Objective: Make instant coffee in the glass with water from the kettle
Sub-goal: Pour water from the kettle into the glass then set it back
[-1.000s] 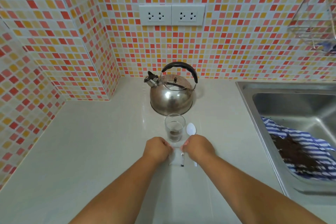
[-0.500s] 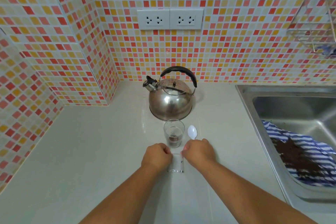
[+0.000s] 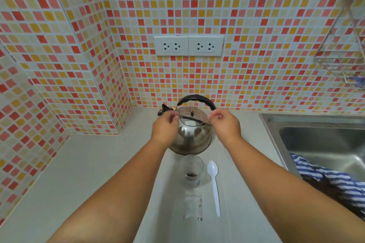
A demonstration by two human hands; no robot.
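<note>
The steel kettle (image 3: pixel 189 140) with a black arched handle stands at the back of the counter, its spout pointing left. My left hand (image 3: pixel 165 127) is at the kettle's left side by the spout, fingers curled near the lid rim. My right hand (image 3: pixel 225 124) is at the right side, fingertips by the handle's lower end. Whether either hand grips the kettle is unclear. In front of the kettle stands the glass (image 3: pixel 191 169) with dark coffee powder at its bottom. A white plastic spoon (image 3: pixel 214 185) lies to its right. A clear empty sachet (image 3: pixel 192 207) lies flat in front of the glass.
A steel sink (image 3: pixel 320 136) is set into the counter at the right, with a blue-striped cloth (image 3: pixel 335 181) holding dark grounds in it. Tiled walls close the back and left. A double socket (image 3: pixel 188 45) sits above the kettle. A wire rack (image 3: pixel 343 61) hangs at the upper right.
Both hands have let go of the sachet, which now lies on the counter, and moved forward past the glass to either side of the kettle. The view has tilted upward.
</note>
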